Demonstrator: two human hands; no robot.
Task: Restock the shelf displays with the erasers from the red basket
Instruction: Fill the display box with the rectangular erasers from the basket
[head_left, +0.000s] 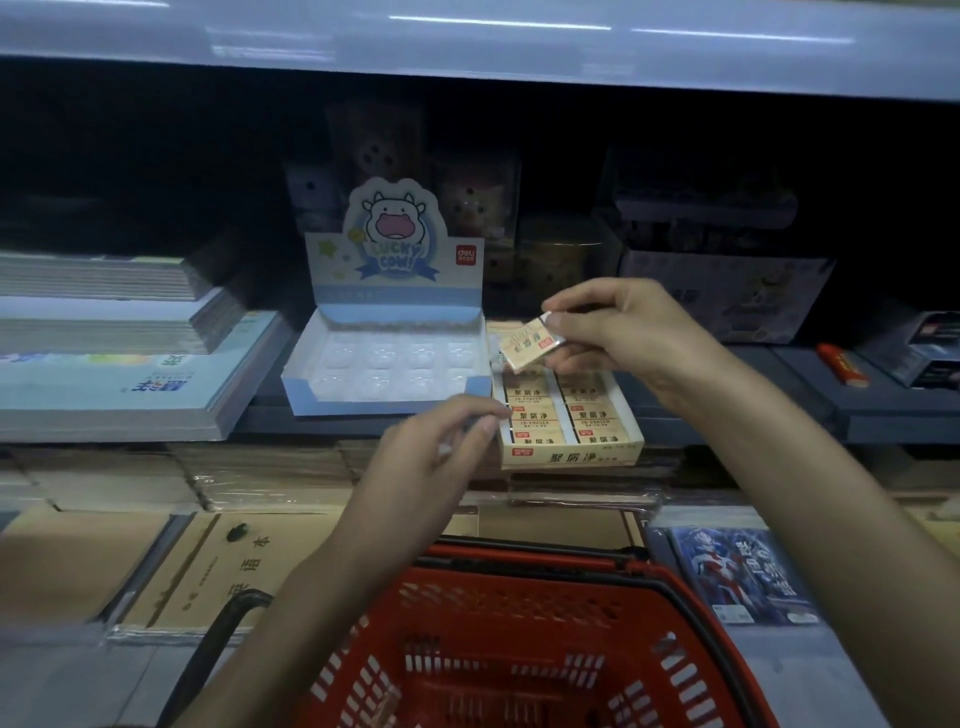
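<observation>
My right hand pinches a cream-sleeved eraser just above the back of the cream eraser display box on the shelf, which holds two rows of matching erasers. My left hand hovers in front of the box's left edge, fingers loosely curled, seemingly holding nothing. The red basket sits below both forearms at the bottom centre; its contents are hard to make out.
A blue-and-white "Lucky Cow" display box with a plastic tray stands left of the eraser box. Notebook stacks fill the left shelf. Brown exercise books and a blue packet lie on the lower shelf. A red item lies right.
</observation>
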